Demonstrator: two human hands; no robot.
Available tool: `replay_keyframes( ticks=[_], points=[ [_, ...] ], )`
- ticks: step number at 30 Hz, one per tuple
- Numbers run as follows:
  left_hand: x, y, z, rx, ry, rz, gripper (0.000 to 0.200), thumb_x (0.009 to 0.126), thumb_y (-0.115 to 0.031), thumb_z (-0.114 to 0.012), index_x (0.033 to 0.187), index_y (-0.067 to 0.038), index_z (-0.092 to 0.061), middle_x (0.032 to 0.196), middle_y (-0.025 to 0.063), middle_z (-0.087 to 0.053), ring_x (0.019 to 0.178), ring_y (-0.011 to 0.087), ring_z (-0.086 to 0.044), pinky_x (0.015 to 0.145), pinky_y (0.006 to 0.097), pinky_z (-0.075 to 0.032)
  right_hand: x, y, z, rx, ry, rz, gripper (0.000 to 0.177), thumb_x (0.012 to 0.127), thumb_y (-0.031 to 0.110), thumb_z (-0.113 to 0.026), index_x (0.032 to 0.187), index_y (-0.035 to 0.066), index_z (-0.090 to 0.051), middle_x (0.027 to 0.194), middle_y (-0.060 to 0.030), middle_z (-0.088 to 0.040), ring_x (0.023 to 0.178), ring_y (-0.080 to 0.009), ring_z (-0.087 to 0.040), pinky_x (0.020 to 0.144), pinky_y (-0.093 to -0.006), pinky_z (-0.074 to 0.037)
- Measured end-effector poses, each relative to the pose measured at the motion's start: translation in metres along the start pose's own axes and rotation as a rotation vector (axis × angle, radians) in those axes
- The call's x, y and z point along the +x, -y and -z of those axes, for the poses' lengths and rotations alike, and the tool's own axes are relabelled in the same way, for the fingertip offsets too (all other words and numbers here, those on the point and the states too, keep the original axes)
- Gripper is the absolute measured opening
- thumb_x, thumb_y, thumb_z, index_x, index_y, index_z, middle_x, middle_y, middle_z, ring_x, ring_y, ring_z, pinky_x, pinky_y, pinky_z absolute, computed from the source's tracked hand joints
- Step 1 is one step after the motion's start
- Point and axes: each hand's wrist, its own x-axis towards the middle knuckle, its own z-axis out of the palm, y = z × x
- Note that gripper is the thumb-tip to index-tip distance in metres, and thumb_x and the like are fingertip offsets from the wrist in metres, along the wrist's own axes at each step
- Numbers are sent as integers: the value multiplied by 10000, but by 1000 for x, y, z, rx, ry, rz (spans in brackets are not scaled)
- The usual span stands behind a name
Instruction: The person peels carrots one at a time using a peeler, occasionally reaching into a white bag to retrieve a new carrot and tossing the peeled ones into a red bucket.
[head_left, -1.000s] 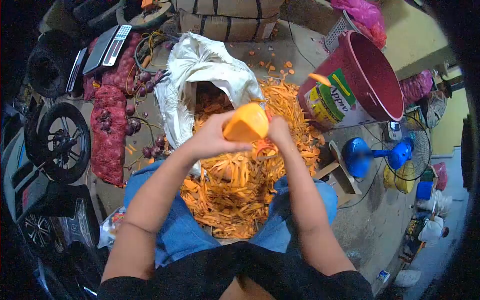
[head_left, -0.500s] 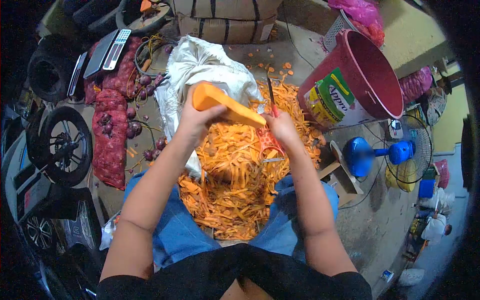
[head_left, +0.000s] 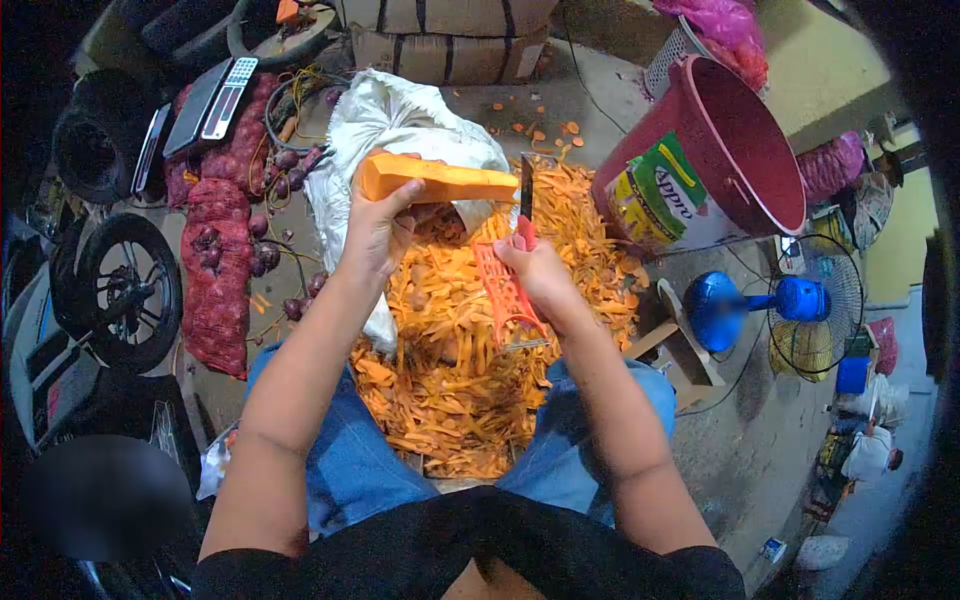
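My left hand [head_left: 385, 230] is closed around the thick end of a large peeled carrot [head_left: 440, 182], which points to the right. In my right hand [head_left: 545, 275] are a red-handled knife [head_left: 527, 187], blade upward, and an orange-red peeler [head_left: 505, 295] with a holed plastic body slanting down below the fingers. The carrot's thin end lies right at the knife blade. Beneath both hands spreads a big heap of orange peelings [head_left: 450, 370], with some carrots showing among them. A white woven sack [head_left: 400, 120] lies open behind the carrot.
A tall red bucket [head_left: 640, 150] leans at the right, near a blue fan [head_left: 720, 310] and a cardboard piece [head_left: 685, 350]. Net bags of red onions [head_left: 215, 290] lie at the left, beside a scale [head_left: 205, 110] and a wheel [head_left: 130, 280]. Orange slices dot the floor behind.
The carrot has swung from slanting down to nearly level. My right hand has turned and dropped slightly, bringing the knife blade upright at the carrot's tip and the peeler into clearer view.
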Motion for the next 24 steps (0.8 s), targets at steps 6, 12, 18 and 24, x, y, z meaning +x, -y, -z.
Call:
replay_keyframes(
  ticks=[6, 12, 18, 24],
  points=[
    [4, 6, 2, 10, 74, -50, 439, 646, 104, -534, 981, -105, -341, 957, 85, -470, 917, 248, -490, 773, 352, -441, 15, -19, 9, 202, 18, 87, 178, 732, 173, -519, 611, 61, -453, 549, 30, -426, 477, -70, -372, 443, -234, -306],
    [8, 14, 10, 148, 183, -53, 402, 631, 35, -593, 943, -102, -379, 940, 76, -491, 906, 239, -498, 758, 329, -435, 4, 17, 58, 426, -272, 187, 139, 747, 156, -499, 772, 20, -509, 650, -11, -503, 575, -102, -471, 523, -232, -386],
    [-10, 48, 36, 1736, 451, 175, 466, 546, -167, -679, 925, -34, -443, 831, 185, -534, 800, 307, -524, 681, 339, -427, -8, 30, 127, 755, -392, 395, 182, 761, 157, -485, 850, -1, -498, 745, -57, -525, 636, -145, -512, 553, -254, -421],
    [-19, 98, 51, 1961, 842, 366, 514, 516, -193, -698, 948, -54, -458, 830, 175, -538, 805, 317, -511, 698, 371, -414, -46, 48, 169, 872, -777, 455, 162, 787, 214, -451, 801, 55, -482, 631, -11, -469, 502, -123, -456, 444, -263, -385]
  ],
)
